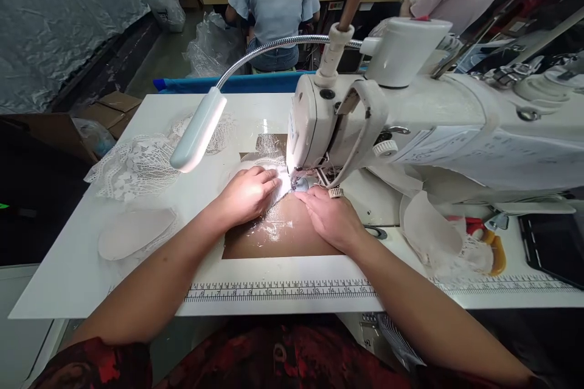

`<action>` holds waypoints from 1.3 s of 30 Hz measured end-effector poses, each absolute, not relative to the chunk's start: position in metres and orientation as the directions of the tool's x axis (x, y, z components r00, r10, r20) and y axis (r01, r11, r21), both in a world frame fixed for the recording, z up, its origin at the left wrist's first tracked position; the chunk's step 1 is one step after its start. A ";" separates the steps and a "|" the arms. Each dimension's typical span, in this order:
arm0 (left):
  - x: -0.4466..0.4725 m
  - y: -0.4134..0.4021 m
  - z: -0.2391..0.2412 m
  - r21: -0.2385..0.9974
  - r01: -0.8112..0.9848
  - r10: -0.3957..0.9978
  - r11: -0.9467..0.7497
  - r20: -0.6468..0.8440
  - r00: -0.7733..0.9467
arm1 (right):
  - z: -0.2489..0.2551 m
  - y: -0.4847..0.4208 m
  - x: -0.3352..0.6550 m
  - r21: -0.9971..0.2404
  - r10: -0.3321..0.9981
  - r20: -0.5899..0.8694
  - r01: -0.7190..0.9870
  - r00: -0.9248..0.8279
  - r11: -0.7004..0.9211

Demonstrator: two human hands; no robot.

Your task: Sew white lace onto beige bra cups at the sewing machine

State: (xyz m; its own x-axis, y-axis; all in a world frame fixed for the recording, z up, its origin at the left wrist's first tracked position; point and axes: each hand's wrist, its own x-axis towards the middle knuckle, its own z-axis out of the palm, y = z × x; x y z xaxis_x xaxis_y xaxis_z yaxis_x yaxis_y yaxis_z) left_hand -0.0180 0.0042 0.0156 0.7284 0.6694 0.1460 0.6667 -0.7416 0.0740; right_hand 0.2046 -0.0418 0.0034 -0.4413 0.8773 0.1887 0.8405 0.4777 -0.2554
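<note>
A white sewing machine (410,127) stands on a white table (77,255). Under its needle lies a small piece of white lace fabric (281,185), brightly lit. My left hand (249,194) lies flat on the fabric, fingers stretched toward the needle. My right hand (331,216) presses down beside the presser foot, fingers together and pointing at the needle, a ring-like thimble (336,192) on one finger. Both hands rest on a brown taped patch (278,234) of the table.
A gooseneck lamp (198,130) hangs over the table's left half. A pile of lace pieces (137,164) and a pale cup-shaped piece (134,231) lie at left. More cup pieces (431,231), scissors and a dark tablet (554,246) lie at right. A ruler (278,292) runs along the front edge. Two people sit beyond.
</note>
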 end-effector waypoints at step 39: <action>-0.022 -0.005 0.014 0.268 0.573 0.631 -0.774 0.254 0.733 | 0.004 -0.058 0.203 -0.302 0.680 0.267 0.611 -0.683 0.732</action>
State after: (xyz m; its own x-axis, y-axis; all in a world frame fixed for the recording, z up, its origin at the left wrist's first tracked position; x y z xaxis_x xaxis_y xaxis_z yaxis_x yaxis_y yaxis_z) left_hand -0.0218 -0.0049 0.0137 0.7332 0.6306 0.2545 0.5731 -0.7744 0.2680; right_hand 0.2025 -0.0576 0.0040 -0.6826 0.6804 0.2669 0.6111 0.7316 -0.3022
